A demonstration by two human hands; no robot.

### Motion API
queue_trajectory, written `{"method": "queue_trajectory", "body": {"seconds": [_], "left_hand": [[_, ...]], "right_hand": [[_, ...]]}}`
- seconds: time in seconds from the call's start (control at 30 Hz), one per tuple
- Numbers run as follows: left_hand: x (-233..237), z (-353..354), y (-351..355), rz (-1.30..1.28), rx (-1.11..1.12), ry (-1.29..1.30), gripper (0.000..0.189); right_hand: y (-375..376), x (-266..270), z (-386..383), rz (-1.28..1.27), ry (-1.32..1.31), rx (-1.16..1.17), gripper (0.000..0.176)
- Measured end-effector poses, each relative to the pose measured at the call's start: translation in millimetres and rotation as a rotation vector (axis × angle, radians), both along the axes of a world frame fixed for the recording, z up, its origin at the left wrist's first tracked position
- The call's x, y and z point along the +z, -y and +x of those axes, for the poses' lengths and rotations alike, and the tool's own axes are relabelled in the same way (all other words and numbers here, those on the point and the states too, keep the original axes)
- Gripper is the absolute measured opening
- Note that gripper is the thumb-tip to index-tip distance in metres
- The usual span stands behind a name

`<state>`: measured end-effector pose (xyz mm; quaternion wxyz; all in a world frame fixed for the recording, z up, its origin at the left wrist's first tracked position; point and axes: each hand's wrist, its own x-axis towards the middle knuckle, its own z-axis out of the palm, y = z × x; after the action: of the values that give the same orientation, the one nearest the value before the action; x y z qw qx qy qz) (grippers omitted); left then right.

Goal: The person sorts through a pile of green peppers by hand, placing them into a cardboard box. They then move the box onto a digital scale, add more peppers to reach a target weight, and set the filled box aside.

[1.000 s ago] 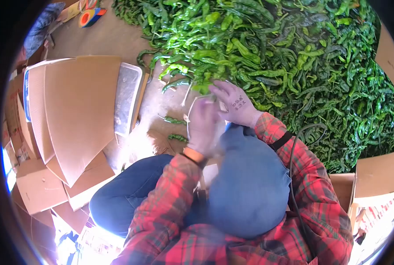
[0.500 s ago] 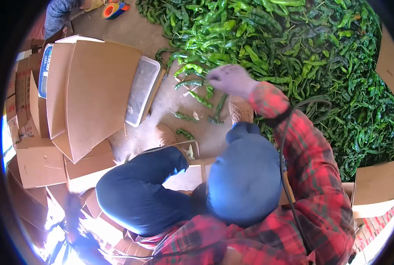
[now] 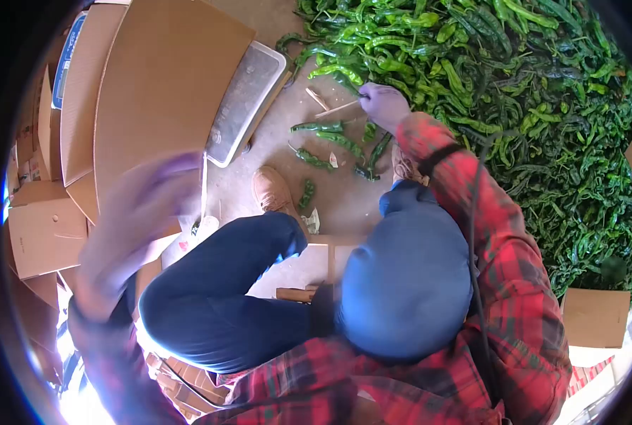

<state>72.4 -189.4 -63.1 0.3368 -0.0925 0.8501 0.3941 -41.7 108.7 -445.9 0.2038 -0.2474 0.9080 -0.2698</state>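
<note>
My right hand [image 3: 384,105] is closed at the near left edge of a large heap of long green peppers [image 3: 464,64]. What it grips, if anything, I cannot make out. A thin pale stick [image 3: 337,109] on the floor reaches up to its fingers. Several loose peppers [image 3: 338,142] lie on the floor between the heap and my shoe [image 3: 273,190]. My left hand [image 3: 153,195], smeared by motion, passes in front of the large cardboard box [image 3: 167,78], its fingers pointing toward the near corner of a grey tray with a white rim [image 3: 248,99].
The blue-edged scale display [image 3: 68,64] shows behind the box at the left. More cardboard boxes [image 3: 47,230] are stacked there. Another carton [image 3: 595,317] sits at the heap's lower right. A dark cable [image 3: 476,234] runs along my right sleeve.
My left hand has come into view, sweeping up in front of the box. My right hand has closed and shifted slightly up and right. The view has tilted, enlarging the box.
</note>
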Motion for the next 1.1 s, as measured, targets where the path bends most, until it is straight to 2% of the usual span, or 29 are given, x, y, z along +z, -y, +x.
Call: {"method": "queue_trajectory", "body": {"seconds": [0.03, 0.07, 0.1, 0.13, 0.17, 0.2, 0.27, 0.33, 0.37, 0.47, 0.53, 0.67, 0.73, 0.77, 0.83, 0.9, 1.0, 1.07, 1.1], "left_hand": [[-31, -21, -30, 0.093, 0.1, 0.288, 0.052], [-66, -51, -60, 0.05, -0.124, 0.591, 0.057], [-125, -46, -67, 0.188, -0.111, 0.671, 0.058], [-174, -37, -78, 0.09, -0.254, 0.58, 0.06], [-276, 0, -77, 0.063, -0.304, 0.361, 0.063], [-298, 15, -96, -0.261, -0.228, 0.449, 0.051], [-354, 55, -108, -0.461, -0.069, 0.526, 0.054], [-359, 90, -129, -0.659, 0.119, 0.298, 0.052], [-360, 99, -131, -0.706, 0.121, 0.229, 0.052], [-412, 124, -96, -0.534, 0.145, 0.173, 0.044], [-414, 97, -93, -0.368, 0.449, 0.058, 0.043], [-406, 10, -140, 0.202, 1.113, -0.135, 0.027], [-406, -29, -155, 0.255, 0.869, -0.181, 0.026], [-411, -43, -165, 0.397, 0.825, -0.178, 0.029], [-421, -68, -179, 0.676, 0.74, -0.188, 0.035], [-386, -83, -199, 0.752, 0.77, -0.228, 0.043], [-342, -109, -209, 0.781, 0.781, -0.388, 0.051], [-312, -134, -207, 0.773, 0.778, -0.499, 0.056], [-284, -145, -205, 0.674, 0.759, -0.537, 0.057]], "right_hand": [[-7, 31, -7, -0.097, 0.103, -0.041, 0.036], [-18, 69, -9, -0.202, 0.342, -0.169, 0.037], [-30, 108, -7, -0.306, 0.577, -0.299, 0.038], [-49, 131, -2, -0.448, 0.647, -0.43, 0.036], [-74, 152, 4, -0.587, 0.704, -0.565, 0.034], [-104, 172, 13, -0.584, 0.658, -0.657, 0.034], [-171, 203, 48, -0.556, 0.57, -0.903, 0.034], [-233, 220, 92, -0.525, 0.529, -1.103, 0.036], [-258, 232, 117, -0.523, 0.538, -1.168, 0.036], [-296, 260, 170, -0.591, 0.505, -1.353, 0.036], [-305, 278, 185, -0.656, 0.428, -1.415, 0.033], [-318, 378, 217, -0.372, 0.233, -1.48, 0.029], [-335, 440, 263, -0.165, 0.204, -1.54, 0.027], [-344, 466, 291, -0.033, 0.219, -1.556, 0.027], [-371, 508, 357, 0.132, 0.535, -1.499, 0.03], [-365, 518, 397, 0.371, 0.853, -1.283, 0.039], [-322, 495, 322, 0.808, 0.567, -0.765, 0.052], [-320, 433, 262, 0.317, 0.363, -1.092, 0.065], [-337, 391, 241, -0.257, 0.456, -1.227, 0.076]]}}
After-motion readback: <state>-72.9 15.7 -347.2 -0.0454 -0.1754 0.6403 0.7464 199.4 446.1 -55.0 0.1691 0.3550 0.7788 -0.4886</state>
